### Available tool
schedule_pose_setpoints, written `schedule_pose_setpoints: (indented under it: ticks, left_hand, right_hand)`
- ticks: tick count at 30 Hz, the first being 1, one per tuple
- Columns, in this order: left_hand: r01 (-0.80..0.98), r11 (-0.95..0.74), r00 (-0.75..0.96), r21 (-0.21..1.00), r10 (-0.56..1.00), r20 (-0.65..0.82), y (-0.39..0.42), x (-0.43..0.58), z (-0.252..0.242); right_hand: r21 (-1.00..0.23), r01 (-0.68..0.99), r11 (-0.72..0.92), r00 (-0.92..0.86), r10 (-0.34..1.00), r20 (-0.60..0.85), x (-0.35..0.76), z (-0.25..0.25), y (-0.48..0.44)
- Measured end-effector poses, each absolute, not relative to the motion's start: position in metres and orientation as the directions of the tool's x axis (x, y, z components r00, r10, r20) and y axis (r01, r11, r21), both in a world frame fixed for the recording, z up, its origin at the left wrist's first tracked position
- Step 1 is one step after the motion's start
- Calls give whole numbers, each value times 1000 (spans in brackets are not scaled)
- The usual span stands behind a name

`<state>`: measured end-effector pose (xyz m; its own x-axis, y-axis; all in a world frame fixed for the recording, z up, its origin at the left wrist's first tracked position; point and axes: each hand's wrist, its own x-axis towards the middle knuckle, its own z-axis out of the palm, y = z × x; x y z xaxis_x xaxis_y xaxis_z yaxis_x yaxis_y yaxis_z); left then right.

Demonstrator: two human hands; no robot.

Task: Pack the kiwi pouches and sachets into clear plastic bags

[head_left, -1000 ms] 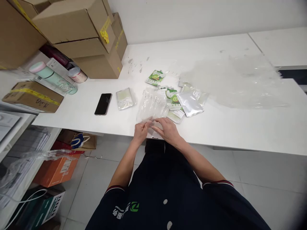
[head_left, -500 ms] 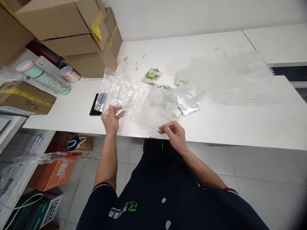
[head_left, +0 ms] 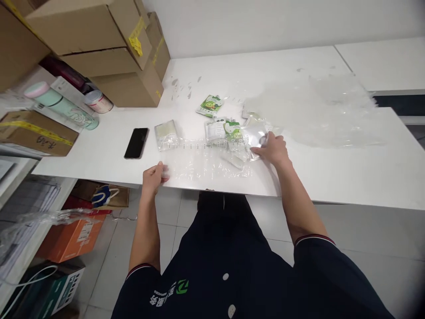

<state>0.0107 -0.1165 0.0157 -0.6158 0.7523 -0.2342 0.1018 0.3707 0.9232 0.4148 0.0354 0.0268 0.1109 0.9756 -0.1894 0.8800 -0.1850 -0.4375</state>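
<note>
My left hand (head_left: 154, 178) is closed at the table's front edge, pinching the left end of a clear plastic film strip (head_left: 199, 166). The strip lies across the table with a row of small dark marks along it. My right hand (head_left: 275, 149) grips a shiny silver pouch (head_left: 254, 141), thumb in front and fingers over its right side. Beside the pouch, green-and-white spouted pouches (head_left: 232, 128) lie partly under the film. Another green pouch (head_left: 210, 105) with fruit printed on it rests behind them. To the left is a flat pale packet in clear plastic (head_left: 166, 133).
A black phone (head_left: 136, 143) lies at the left. Cardboard boxes (head_left: 109, 57), a mint green bottle (head_left: 63, 106) and a small can (head_left: 98, 102) stand beyond it. A large clear plastic sheet (head_left: 315, 115) covers the right rear of the white table (head_left: 358, 177).
My right hand has moved right and up onto the silver pouch. My left hand has lowered slightly. The film has dropped flat toward the front edge, uncovering the phone, pale packet and green pouches.
</note>
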Motion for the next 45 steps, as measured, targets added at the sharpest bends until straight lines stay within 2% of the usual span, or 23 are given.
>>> schedule_pose_setpoints:
  ticks: [3,5,6,8,10,11,12,14,16,17,19,22,24,25,27,28,30,32,34,38,41,45]
  left_hand:
    - [103,392,-635,914,733,-242,-115,11,17]
    - [7,396,-615,918,726,-308,-121,19,17]
    - [-59,395,-597,917,722,-349,-126,27,17]
    - [-173,406,-528,897,731,-432,-142,47,15]
    - [-228,449,-419,864,756,-503,-161,72,11]
    - [-232,477,-356,848,769,-530,-169,86,9]
    - [-226,503,-293,834,782,-551,-176,99,6]
    - [-200,539,-184,818,799,-572,-185,125,0]
    - [-186,560,-115,808,804,-584,-188,146,-7]
    - [-186,566,-97,803,803,-588,-188,153,-10]
    - [-179,573,-70,800,803,-592,-190,161,-14]
    - [-8,533,-18,846,846,-533,-200,152,-18]
    - [296,361,-91,884,932,-350,-209,135,-22]
    - [482,232,-133,845,972,-192,-212,125,-24]
    - [787,-12,-115,616,979,166,-211,104,-29]
    - [873,-103,-49,477,954,296,-207,94,-32]
    - [932,-241,109,270,898,425,-195,79,-36]
    - [920,-342,233,191,870,434,-180,68,-37]
    - [878,-422,319,225,868,381,-166,62,-36]
    - [772,-477,385,420,877,287,-152,56,-32]
    - [742,-463,387,484,886,254,-149,53,-29]
    - [747,-477,403,464,879,255,-147,53,-28]
  right_hand:
    - [-514,828,-223,130,969,-210,425,16,46]
    - [-581,783,-219,177,976,-129,436,18,43]
    - [-610,767,-198,221,975,-38,441,24,38]
    - [-652,754,-80,304,923,238,446,42,21]
    - [-677,727,117,329,806,493,440,66,-3]
    - [-702,678,218,323,770,551,431,77,-17]
    - [-743,599,297,303,776,554,418,84,-30]
    - [-840,404,362,174,871,459,387,86,-53]
    - [-912,285,294,-107,956,274,353,70,-68]
    - [-925,281,255,-265,947,180,339,57,-71]
    - [-907,356,223,-457,889,39,319,30,-72]
    - [-817,508,271,-540,839,-58,309,3,-63]
    - [-755,571,323,-561,825,-71,310,0,-59]
    - [-728,594,343,-568,819,-78,311,2,-58]
    - [-685,632,363,-580,807,-108,312,7,-60]
    - [-666,649,368,-583,803,-125,312,9,-62]
    - [-622,677,393,-585,800,-130,310,10,-67]
    - [-558,705,438,-580,809,-99,306,9,-72]
    - [-477,732,486,-571,820,-41,302,6,-76]
    - [-343,755,559,-540,827,158,300,3,-84]
    - [-348,710,611,-558,791,251,305,1,-101]
    - [-368,636,679,-642,729,237,312,-5,-135]
